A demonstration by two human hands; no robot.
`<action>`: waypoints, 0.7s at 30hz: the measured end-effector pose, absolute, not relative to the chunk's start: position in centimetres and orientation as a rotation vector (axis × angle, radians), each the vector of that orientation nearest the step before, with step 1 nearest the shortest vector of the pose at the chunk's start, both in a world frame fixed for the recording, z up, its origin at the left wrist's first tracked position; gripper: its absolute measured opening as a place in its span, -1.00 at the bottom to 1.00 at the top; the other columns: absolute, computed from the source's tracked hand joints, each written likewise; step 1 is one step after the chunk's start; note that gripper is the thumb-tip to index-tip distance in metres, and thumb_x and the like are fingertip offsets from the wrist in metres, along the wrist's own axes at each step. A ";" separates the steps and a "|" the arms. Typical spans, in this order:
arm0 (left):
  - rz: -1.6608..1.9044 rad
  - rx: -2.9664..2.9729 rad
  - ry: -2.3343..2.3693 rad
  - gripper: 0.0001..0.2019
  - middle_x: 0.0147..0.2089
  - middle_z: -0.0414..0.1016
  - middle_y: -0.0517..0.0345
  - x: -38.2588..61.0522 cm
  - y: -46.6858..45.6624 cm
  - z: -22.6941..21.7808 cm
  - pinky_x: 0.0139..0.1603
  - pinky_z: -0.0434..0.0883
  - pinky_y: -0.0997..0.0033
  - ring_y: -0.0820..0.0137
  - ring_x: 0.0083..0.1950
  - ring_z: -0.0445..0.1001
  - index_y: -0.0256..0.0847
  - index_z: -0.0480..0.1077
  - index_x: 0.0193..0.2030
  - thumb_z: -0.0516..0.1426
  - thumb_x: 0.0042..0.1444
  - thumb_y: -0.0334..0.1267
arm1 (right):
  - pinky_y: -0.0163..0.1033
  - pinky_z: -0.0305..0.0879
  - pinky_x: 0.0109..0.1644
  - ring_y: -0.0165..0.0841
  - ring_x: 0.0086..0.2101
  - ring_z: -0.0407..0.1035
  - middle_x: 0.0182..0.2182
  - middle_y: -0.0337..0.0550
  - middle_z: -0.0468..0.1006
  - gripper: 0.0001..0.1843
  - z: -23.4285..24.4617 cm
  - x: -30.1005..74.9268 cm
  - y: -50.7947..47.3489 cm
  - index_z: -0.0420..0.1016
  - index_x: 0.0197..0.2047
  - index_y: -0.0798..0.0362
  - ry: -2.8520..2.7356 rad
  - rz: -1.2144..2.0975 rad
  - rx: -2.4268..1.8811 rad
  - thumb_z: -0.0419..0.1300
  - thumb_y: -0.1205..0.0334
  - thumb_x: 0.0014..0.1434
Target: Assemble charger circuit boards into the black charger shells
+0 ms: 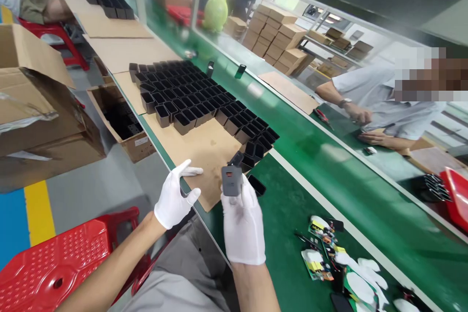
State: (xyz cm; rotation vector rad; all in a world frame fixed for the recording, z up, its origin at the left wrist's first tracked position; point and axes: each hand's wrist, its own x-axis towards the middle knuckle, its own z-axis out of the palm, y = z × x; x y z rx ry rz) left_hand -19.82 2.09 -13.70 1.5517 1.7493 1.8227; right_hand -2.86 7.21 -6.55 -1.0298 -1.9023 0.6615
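My right hand (244, 229), in a white glove, grips a small black plastic housing (231, 181) and holds it up above the table edge. A reddish mark shows on the housing's flat face. My left hand (176, 195), also gloved in white, is held apart from it with fingers and thumb spread, nothing in them. Beyond both hands, many open black plastic cases (190, 92) stand in tight rows on a cardboard sheet (204, 148). One loose black case (256, 185) lies just right of my right hand.
Circuit boards with white and yellow parts (321, 248) lie at the lower right. A green conveyor belt (303, 151) runs beside the table. A co-worker (387, 107) works across it. On the left are a red stool (62, 263) and cardboard boxes (40, 112).
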 end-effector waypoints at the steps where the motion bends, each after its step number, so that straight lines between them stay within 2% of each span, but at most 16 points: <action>1: 1.822 1.556 1.759 -0.36 0.12 0.66 -0.14 -19.8 2.1 -13.7 0.30 0.48 -0.12 0.14 0.17 0.65 -0.17 0.08 0.49 0.13 0.44 0.09 | -0.02 0.67 0.12 -0.15 0.07 0.64 0.18 0.09 0.65 -0.53 -6.7 -2.8 7.6 0.46 0.40 0.02 -1.892 0.576 -1.066 0.13 0.17 0.50; 5: 1.834 1.572 1.775 -0.39 0.12 0.67 -0.13 -19.7 2.2 -13.8 0.31 0.47 -0.11 0.14 0.17 0.64 -0.15 0.10 0.49 0.08 0.47 0.10 | -0.08 0.66 0.10 -0.18 -0.04 0.68 0.01 0.05 0.73 -0.70 -8.2 -3.3 8.8 0.66 0.16 0.01 -2.022 0.199 -1.053 0.26 0.22 0.42; 7: 1.847 1.595 1.780 -0.39 0.12 0.66 -0.13 -19.7 2.4 -13.9 0.30 0.47 -0.09 0.15 0.17 0.64 -0.15 0.09 0.49 0.08 0.47 0.10 | -0.14 0.66 0.05 -0.20 -0.06 0.70 -0.03 -0.01 0.75 -0.72 -8.2 -3.7 9.0 0.69 0.12 -0.04 -2.111 0.143 -0.994 0.27 0.25 0.40; 10: 1.858 1.607 1.799 -0.41 0.12 0.66 -0.13 -19.7 2.4 -13.9 0.26 0.48 -0.06 0.15 0.14 0.65 -0.15 0.11 0.49 0.04 0.49 0.11 | -0.19 0.66 0.02 -0.24 -0.09 0.70 -0.04 -0.08 0.75 -0.69 -5.6 -3.8 8.7 0.67 0.16 -0.10 -2.140 0.105 -0.946 0.28 0.29 0.40; 13: 1.872 1.607 1.793 -0.44 0.12 0.67 -0.12 -19.7 2.4 -13.9 0.24 0.48 -0.05 0.16 0.13 0.65 -0.14 0.11 0.49 -0.03 0.52 0.10 | -0.11 0.61 0.16 -0.19 -0.03 0.68 0.04 -0.09 0.73 -0.52 -1.5 -3.7 8.4 0.59 0.28 -0.17 -2.055 -0.090 -0.921 0.37 0.33 0.33; 15: 1.888 1.606 1.763 -0.44 0.12 0.67 -0.12 -19.8 2.4 -13.9 0.24 0.48 -0.04 0.16 0.12 0.65 -0.14 0.12 0.50 -0.08 0.53 0.11 | -0.05 0.60 0.17 -0.13 0.02 0.65 0.09 -0.07 0.70 -0.44 -0.4 -3.9 8.6 0.54 0.33 -0.18 -1.998 -0.194 -0.904 0.40 0.33 0.30; 17: 1.918 1.573 1.720 -0.41 0.13 0.66 -0.14 -19.8 2.4 -14.0 0.25 0.47 -0.05 0.15 0.13 0.65 -0.15 0.10 0.52 -0.13 0.53 0.14 | -0.08 0.64 0.05 -0.13 -0.04 0.67 0.03 -0.05 0.72 -0.56 -1.7 -4.5 9.0 0.59 0.26 -0.14 -2.031 -0.181 -0.949 0.37 0.28 0.34; 19: 1.952 1.517 1.678 -0.36 0.15 0.65 -0.17 -19.7 2.6 -14.2 0.26 0.47 -0.05 0.13 0.14 0.64 -0.17 0.06 0.54 -0.16 0.52 0.18 | -0.17 0.64 -0.15 -0.22 -0.24 0.67 -0.17 -0.08 0.74 -0.76 -4.6 -5.0 9.5 0.67 0.10 -0.09 -2.118 -0.068 -1.013 0.24 0.21 0.43; 21: 1.987 1.470 1.662 -0.32 0.15 0.64 -0.20 -19.6 2.8 -14.4 0.26 0.48 -0.05 0.13 0.14 0.63 -0.20 0.03 0.56 -0.16 0.51 0.20 | -0.22 0.61 -0.23 -0.25 -0.31 0.66 -0.24 -0.11 0.73 -0.77 -7.6 -5.2 9.8 0.70 0.05 -0.06 -2.188 0.003 -1.052 0.24 0.19 0.43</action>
